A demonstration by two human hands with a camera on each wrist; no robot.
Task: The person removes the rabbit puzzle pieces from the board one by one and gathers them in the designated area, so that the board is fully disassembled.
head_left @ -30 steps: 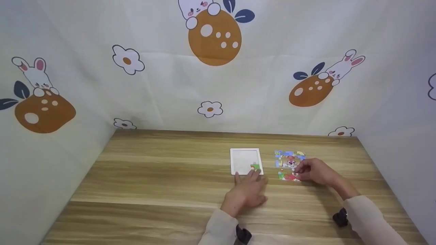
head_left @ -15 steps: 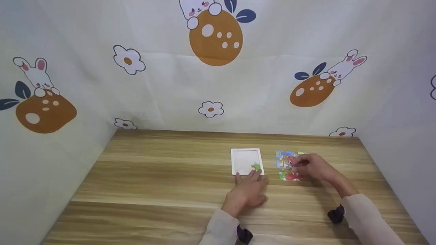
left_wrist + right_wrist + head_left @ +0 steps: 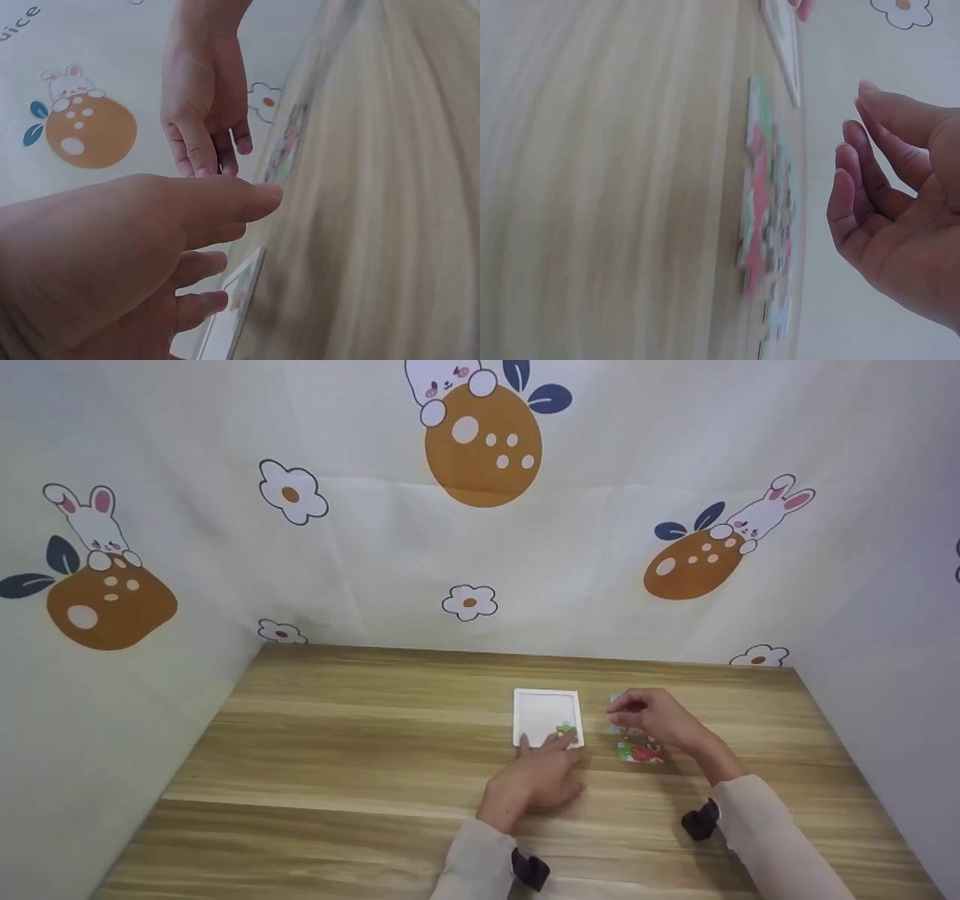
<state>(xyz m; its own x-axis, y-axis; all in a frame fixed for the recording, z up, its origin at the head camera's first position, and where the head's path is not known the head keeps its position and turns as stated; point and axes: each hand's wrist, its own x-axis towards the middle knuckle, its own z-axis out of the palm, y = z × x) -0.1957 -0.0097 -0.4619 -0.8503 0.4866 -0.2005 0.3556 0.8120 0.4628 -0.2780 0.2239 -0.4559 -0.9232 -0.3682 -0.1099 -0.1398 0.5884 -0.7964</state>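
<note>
My left hand (image 3: pixel 534 778) lies with fingers spread, its fingertips at the near edge of a white puzzle frame (image 3: pixel 516 718). One green jigsaw piece (image 3: pixel 565 728) sits in the frame's near right corner, partly behind a finger. To the right, my right hand (image 3: pixel 664 721) hovers over a group of colourful jigsaw pieces (image 3: pixel 639 751) and hides many of them. In the right wrist view the fingers of the right hand (image 3: pixel 900 172) are loosely bent, thumb tip close to the index finger, and nothing shows between them. The jigsaw pieces (image 3: pixel 759 195) lie below it on the table.
The wood-grain table (image 3: pixel 337 750) carries the frame and pieces at its right half. A pale cloth (image 3: pixel 360 547) printed with rabbits, oranges and flowers stands around its back and sides. A black wrist device (image 3: pixel 701 820) sits under the right sleeve.
My right hand has moved left and slightly away from me across the jigsaw pieces, uncovering those on the near right side. The left hand stays at the frame. The head view has shifted slightly.
</note>
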